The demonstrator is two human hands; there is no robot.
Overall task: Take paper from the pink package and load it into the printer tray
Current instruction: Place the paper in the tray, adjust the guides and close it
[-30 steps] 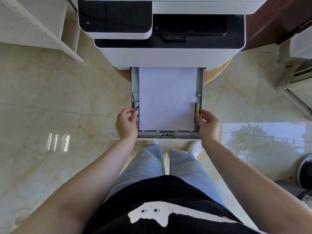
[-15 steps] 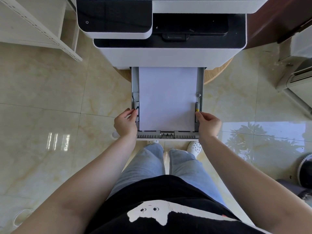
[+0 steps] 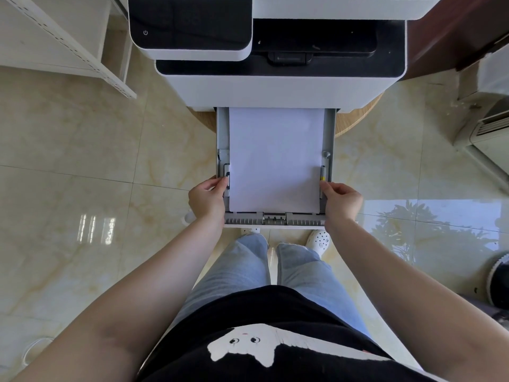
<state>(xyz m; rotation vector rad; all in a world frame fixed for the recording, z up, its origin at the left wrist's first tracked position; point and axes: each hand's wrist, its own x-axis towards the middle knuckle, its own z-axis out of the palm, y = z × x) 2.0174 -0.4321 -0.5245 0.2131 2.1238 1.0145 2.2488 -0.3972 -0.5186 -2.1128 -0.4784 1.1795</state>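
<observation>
Paper point(image 3: 275, 158) lies flat in the pulled-out tray point(image 3: 329, 128). Left hand point(image 3: 206, 199) pinches the left side guide point(image 3: 227, 175); right hand point(image 3: 343, 202) grips the right wall, both near the front corners.

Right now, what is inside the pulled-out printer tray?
A flat white paper stack fills the tray between its side guides. Paper covers the tray floor, and the tray's far end is hidden inside the printer.

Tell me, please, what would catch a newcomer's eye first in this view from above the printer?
Most striking is the bright white paper lying flat in the pulled-out tray, at the centre below the printer. Next come the two hands at the tray's near corners: the left hand at the left side guide, the right hand at the right one. Glossy marble floor surrounds everything.
</observation>
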